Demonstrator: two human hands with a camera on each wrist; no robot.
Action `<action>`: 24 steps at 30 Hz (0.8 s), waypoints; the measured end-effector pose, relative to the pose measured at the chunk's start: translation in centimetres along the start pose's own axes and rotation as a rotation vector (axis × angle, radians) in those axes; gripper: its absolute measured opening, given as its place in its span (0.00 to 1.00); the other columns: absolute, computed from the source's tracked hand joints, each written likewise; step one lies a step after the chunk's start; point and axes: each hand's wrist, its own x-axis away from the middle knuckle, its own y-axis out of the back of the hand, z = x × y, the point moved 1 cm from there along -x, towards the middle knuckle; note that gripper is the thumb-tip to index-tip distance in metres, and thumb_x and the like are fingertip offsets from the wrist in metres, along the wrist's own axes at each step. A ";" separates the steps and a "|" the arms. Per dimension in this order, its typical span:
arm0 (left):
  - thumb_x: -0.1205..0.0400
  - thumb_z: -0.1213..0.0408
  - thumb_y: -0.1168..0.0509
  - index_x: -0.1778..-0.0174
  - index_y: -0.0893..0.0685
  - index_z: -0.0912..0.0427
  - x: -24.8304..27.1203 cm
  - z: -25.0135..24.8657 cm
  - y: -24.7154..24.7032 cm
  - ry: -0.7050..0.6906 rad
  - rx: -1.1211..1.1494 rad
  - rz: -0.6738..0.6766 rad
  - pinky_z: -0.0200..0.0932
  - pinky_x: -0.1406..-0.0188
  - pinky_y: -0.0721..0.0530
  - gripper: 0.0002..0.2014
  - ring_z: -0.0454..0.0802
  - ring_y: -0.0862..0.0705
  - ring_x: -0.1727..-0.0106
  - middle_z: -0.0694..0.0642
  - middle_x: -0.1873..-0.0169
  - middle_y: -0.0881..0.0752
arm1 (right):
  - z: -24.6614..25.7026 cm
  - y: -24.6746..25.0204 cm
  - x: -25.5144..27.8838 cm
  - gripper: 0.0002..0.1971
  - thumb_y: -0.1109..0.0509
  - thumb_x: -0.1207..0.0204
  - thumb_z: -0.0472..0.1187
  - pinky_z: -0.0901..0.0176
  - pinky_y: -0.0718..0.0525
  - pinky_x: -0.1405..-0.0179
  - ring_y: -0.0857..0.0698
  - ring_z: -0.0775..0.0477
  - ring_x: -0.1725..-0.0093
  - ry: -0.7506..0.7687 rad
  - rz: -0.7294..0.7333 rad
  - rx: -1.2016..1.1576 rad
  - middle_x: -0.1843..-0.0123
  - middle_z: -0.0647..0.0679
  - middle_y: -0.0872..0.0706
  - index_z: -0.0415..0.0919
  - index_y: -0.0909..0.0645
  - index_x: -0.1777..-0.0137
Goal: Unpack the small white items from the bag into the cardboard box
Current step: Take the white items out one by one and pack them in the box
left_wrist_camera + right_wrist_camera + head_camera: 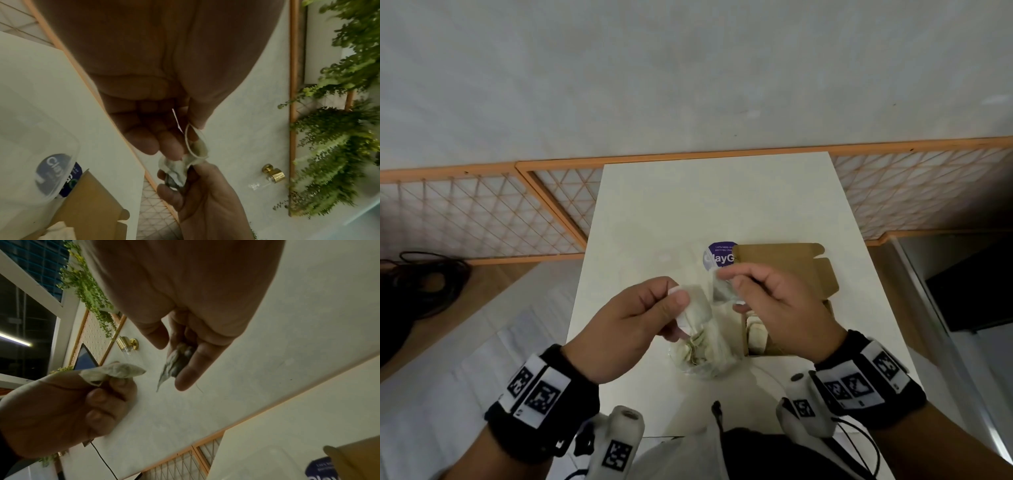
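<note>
Over the white table (pixel 715 205) my left hand (pixel 677 294) pinches a small white tea bag (pixel 697 305) between thumb and forefinger. My right hand (pixel 732 284) pinches a second white tea bag (pixel 722 289) just to its right. Both bags hang close together above a clear plastic bag (pixel 705 356) that holds several more. The open cardboard box (pixel 787 267) sits under my right hand, with white items (pixel 756 334) inside. In the left wrist view the left-hand tea bag (pixel 197 146) nearly touches the right-hand one (pixel 174 168). The right wrist view shows them apart: the right-hand bag (pixel 174 363), the left-hand bag (pixel 115 371).
A clear plastic container with a purple round label (pixel 719 257) lies beside the box lid. Black cables (pixel 424 281) lie on the floor at left. An orange lattice fence (pixel 482 212) runs behind the table. A dark cabinet (pixel 972 291) stands at right.
</note>
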 end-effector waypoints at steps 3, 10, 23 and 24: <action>0.16 0.47 0.31 0.55 0.16 0.67 0.1 -1.0 -0.4 -0.015 -0.047 0.065 0.43 0.63 0.21 0.21 0.51 0.21 0.68 0.70 0.64 0.19 | 1.8 0.2 -0.5 0.13 0.35 0.09 0.38 0.61 0.11 0.45 0.09 0.57 0.41 0.044 0.098 -0.051 0.41 0.55 0.06 0.43 0.11 0.32; 0.14 0.62 0.29 0.51 0.13 0.71 -0.4 -2.0 -0.8 -0.053 -0.009 0.124 0.37 0.55 0.17 0.12 0.47 0.16 0.61 0.55 0.63 0.11 | 2.2 -0.2 -1.0 0.10 0.25 0.17 0.38 0.47 0.07 0.44 0.07 0.49 0.49 0.058 0.271 -0.102 0.50 0.48 0.05 0.43 0.09 0.38; 0.14 0.62 0.33 0.48 0.15 0.67 -0.2 -2.1 -0.4 -0.082 0.042 0.136 0.39 0.62 0.23 0.10 0.52 0.26 0.62 0.57 0.61 0.17 | 1.1 -0.1 -0.2 0.14 0.32 0.14 0.46 0.50 0.09 0.47 0.08 0.48 0.48 -0.088 0.304 -0.301 0.49 0.44 0.06 0.36 0.10 0.41; 0.14 0.62 0.33 0.48 0.15 0.66 -0.3 -2.1 -0.4 -0.086 0.039 0.133 0.40 0.62 0.23 0.09 0.52 0.25 0.62 0.57 0.62 0.18 | 1.1 -0.1 -0.1 0.15 0.31 0.14 0.48 0.47 0.09 0.45 0.08 0.45 0.47 -0.095 0.329 -0.316 0.48 0.42 0.07 0.36 0.10 0.41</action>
